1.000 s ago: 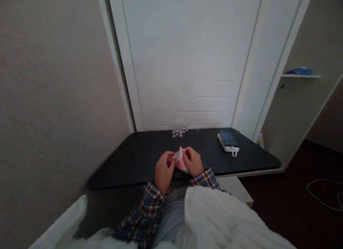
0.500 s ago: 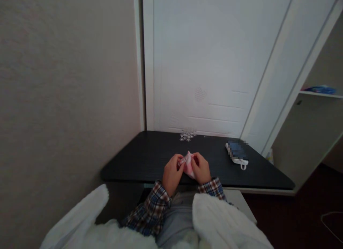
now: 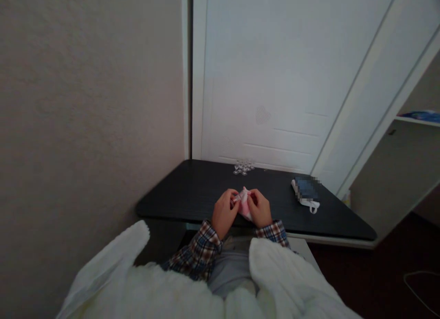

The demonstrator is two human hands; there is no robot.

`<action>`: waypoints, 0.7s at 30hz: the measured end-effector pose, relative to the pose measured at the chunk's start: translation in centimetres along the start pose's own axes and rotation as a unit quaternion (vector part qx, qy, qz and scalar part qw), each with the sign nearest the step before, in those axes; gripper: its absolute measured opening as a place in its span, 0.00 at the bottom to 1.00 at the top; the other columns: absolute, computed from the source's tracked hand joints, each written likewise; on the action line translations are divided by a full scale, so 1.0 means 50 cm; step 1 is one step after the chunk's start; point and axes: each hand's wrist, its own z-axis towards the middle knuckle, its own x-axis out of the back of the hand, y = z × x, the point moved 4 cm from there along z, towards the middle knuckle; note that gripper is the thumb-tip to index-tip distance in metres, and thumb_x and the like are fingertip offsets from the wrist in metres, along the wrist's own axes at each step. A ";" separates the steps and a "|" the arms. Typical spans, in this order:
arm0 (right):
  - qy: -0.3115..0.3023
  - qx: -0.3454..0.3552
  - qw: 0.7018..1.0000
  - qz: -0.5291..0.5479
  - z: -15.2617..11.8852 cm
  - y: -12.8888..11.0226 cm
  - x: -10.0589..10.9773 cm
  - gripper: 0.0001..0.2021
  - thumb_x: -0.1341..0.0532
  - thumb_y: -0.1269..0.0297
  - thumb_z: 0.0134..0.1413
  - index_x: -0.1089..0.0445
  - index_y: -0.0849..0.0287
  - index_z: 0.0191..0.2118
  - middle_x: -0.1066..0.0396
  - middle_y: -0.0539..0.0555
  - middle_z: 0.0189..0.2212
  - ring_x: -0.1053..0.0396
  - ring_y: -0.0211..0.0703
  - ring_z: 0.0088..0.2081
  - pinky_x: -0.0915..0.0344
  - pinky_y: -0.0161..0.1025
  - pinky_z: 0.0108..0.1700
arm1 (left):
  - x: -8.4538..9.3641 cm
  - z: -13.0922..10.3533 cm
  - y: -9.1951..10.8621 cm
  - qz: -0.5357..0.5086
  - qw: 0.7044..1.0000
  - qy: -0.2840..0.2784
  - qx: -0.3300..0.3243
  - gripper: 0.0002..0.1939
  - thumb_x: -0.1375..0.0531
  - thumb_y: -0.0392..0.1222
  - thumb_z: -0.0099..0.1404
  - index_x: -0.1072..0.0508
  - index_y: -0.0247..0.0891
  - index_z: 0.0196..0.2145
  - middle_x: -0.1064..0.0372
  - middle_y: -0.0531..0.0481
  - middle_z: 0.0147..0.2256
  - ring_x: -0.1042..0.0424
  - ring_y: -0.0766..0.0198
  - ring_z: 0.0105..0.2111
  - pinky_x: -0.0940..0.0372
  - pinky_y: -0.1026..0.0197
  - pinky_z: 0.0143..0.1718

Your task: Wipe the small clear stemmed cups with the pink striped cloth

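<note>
My left hand [image 3: 224, 213] is closed, its fingers pinching a small clear, shiny object [image 3: 235, 199] too small to name. Against it, my right hand [image 3: 260, 210] grips a pink and white cloth [image 3: 244, 205] between thumb and fingers. Both hands are close together over the front edge of the black table [image 3: 185, 190]. Several small clear glass-like pieces [image 3: 244, 167] stand in a cluster at the table's back edge, beyond my hands.
A phone-like dark device [image 3: 307, 189] lies on a white case [image 3: 309, 203] with a loop, at the table's right. A white panelled door [image 3: 261, 80] stands behind the table, and a wall [image 3: 92, 103] rises at the left.
The camera view has shifted slightly, so the table and hands appear a little higher and further right. Both hands keep hold of the cloth and clear object, with small finger movement.
</note>
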 end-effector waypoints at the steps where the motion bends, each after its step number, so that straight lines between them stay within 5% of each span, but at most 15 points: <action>1: 0.001 0.002 1.000 0.001 0.000 -0.001 0.001 0.09 0.50 0.63 0.55 0.34 0.59 0.33 0.30 0.52 0.28 0.33 0.39 0.29 0.38 0.35 0.32 | 0.001 0.000 0.001 0.000 1.000 0.001 -0.003 0.10 0.47 0.34 0.58 0.35 0.40 0.38 0.35 0.52 0.31 0.34 0.65 0.31 0.39 0.62 0.34; 21: 0.004 0.003 1.000 -0.020 0.000 -0.001 0.003 0.09 0.50 0.64 0.54 0.35 0.58 0.33 0.30 0.51 0.28 0.34 0.39 0.28 0.38 0.34 0.32 | 0.002 0.002 0.004 0.002 1.000 -0.002 -0.019 0.09 0.46 0.35 0.57 0.34 0.40 0.38 0.34 0.52 0.31 0.34 0.66 0.30 0.38 0.63 0.32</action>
